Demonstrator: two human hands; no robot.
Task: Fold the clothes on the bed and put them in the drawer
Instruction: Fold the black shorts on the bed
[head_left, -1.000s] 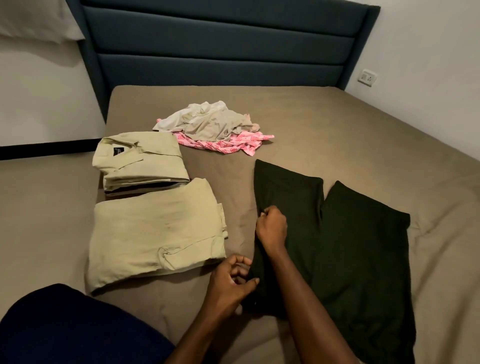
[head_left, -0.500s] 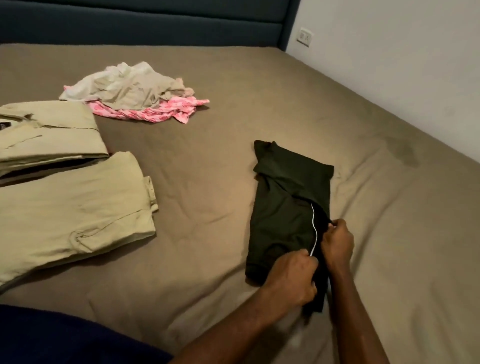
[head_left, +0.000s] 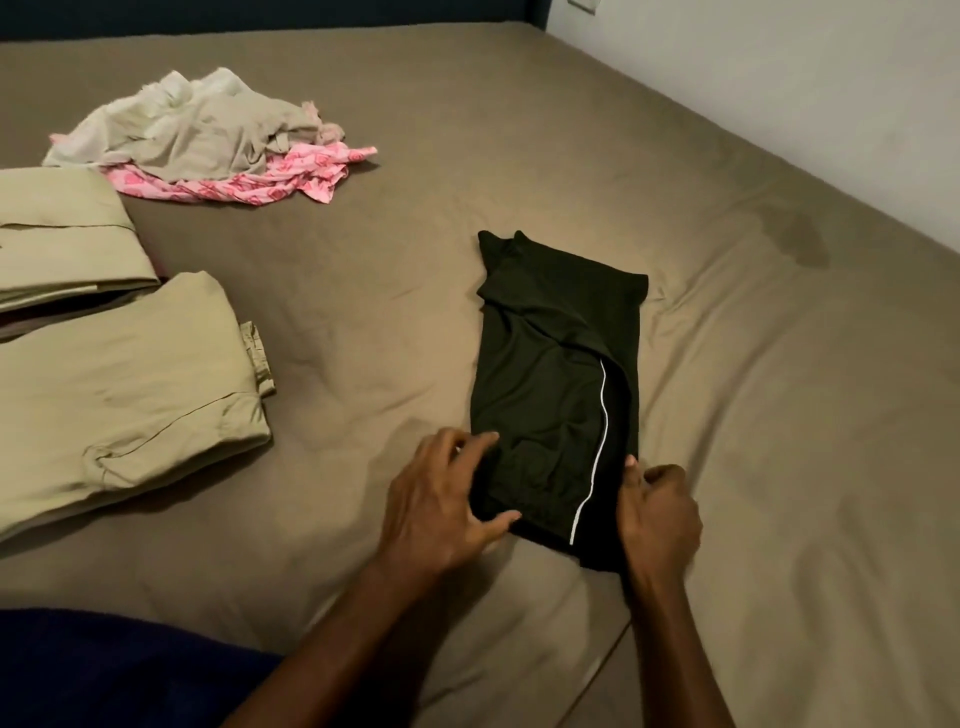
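So the black garment (head_left: 558, 384) with the thin white stripe down one side is lying folded into a long narrow strip on the bed (head_left: 727, 364), right of centre and close to the person. The left hand (head_left: 441, 506) sits on the near left corner of it, fingers spread out and laid flat over the fabric, thumb along the bottom edge. The right hand (head_left: 657, 512) is at the near right edge, fingers curled in with the thumb tip against the cloth; looks like a pinching grip on that edge, though the fabric under the knuckles is hidden.

Over on the left side of the bed there are two folded khaki pieces, the big one (head_left: 124, 395) nearer and the other one (head_left: 67, 239) just behind it, edges touching. Further back sits an unfolded pile (head_left: 208, 135) of white, grey-beige and pink clothes. A white wall (head_left: 805, 78) runs along the right side of the bed.
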